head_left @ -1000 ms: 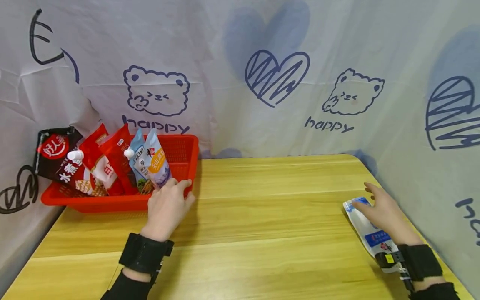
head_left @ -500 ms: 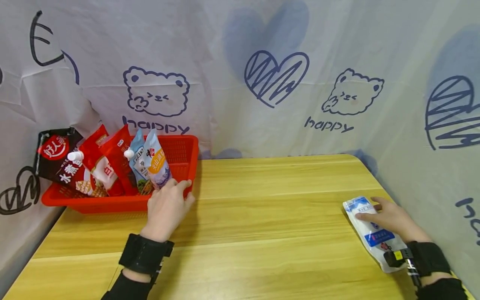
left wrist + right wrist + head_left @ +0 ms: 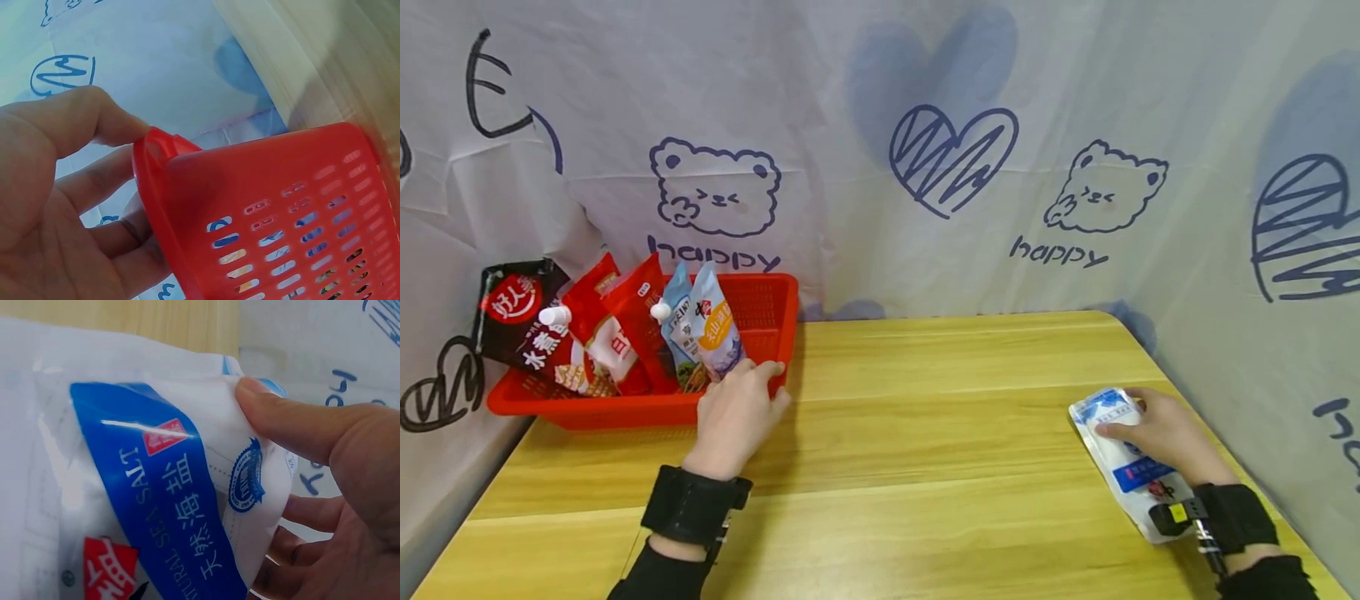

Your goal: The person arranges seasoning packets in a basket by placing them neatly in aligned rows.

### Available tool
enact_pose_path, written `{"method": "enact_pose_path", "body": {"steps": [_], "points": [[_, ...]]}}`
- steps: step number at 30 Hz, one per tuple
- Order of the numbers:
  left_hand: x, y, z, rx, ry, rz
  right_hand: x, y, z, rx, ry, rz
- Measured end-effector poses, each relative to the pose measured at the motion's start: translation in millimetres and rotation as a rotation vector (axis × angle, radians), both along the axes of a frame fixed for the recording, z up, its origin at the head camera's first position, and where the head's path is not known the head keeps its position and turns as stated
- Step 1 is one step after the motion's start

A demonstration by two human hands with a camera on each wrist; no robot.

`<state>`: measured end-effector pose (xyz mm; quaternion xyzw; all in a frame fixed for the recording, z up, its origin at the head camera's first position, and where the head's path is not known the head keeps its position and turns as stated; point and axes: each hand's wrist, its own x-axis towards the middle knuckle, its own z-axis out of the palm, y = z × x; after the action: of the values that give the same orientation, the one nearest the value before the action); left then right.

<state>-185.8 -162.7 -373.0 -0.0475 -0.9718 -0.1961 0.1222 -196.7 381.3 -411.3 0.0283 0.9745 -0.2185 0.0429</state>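
My left hand point(image 3: 736, 421) holds the near right corner of a red plastic basket point(image 3: 617, 412). In the left wrist view, the thumb of the left hand point(image 3: 69, 169) presses on top of the rim of the perforated basket point(image 3: 187, 181) and the fingers curl beneath it. On the right, a white and blue bag of sea salt point(image 3: 1108, 442) slants over the table, its lower end partly behind the wrist camera. My right hand point(image 3: 1172, 437) grips its right edge. The right wrist view shows the thumb of the right hand point(image 3: 356, 450) across the salt bag point(image 3: 144, 481), other fingers behind it.
Several packets stand in the basket: a black and red pouch point(image 3: 523, 317), red pouches with white caps, a blue Heinz pouch point(image 3: 679, 325) and a light blue pouch point(image 3: 715, 329). White cloth walls point(image 3: 850, 233) with drawings border the wooden table point(image 3: 925, 433).
My right hand has come down from above the salt bag and taken hold of its right edge. The bag has shifted slightly left. My left hand stays on the basket rim.
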Motion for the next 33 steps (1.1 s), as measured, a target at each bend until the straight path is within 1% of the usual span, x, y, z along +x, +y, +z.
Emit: {"method": "enact_pose_path", "body": {"steps": [2,6,8,11,17,23,28,33], "points": [[-0.8,-0.2,2.5,0.005,-0.019,-0.002,-0.4,-7.8,1.3,-0.001,0.025,-0.009],[-2.3,-1.8,6.6,0.020,-0.061,0.000,-3.9,-28.3,5.5,-0.016,0.121,-0.010],[-3.5,-2.5,8.1,0.026,-0.084,0.003,-5.9,-40.3,8.5,-0.043,0.171,-0.009],[-5.9,-2.8,9.9,0.038,-0.111,0.002,-8.1,-58.7,14.2,-0.101,0.220,-0.016],[-10.4,-3.0,12.7,0.057,-0.138,0.005,-14.9,-100.6,25.4,-0.251,0.280,-0.056],[-11.8,-5.7,14.8,0.069,-0.151,0.025,-22.0,-147.2,29.6,-0.420,0.334,-0.079],[-12.2,-7.0,14.0,0.064,-0.158,0.032,-25.7,-184.3,28.6,-0.534,0.355,-0.067],[-14.1,-4.4,12.6,0.046,-0.157,0.034,-27.1,-214.6,28.4,-0.618,0.355,-0.033]]}}
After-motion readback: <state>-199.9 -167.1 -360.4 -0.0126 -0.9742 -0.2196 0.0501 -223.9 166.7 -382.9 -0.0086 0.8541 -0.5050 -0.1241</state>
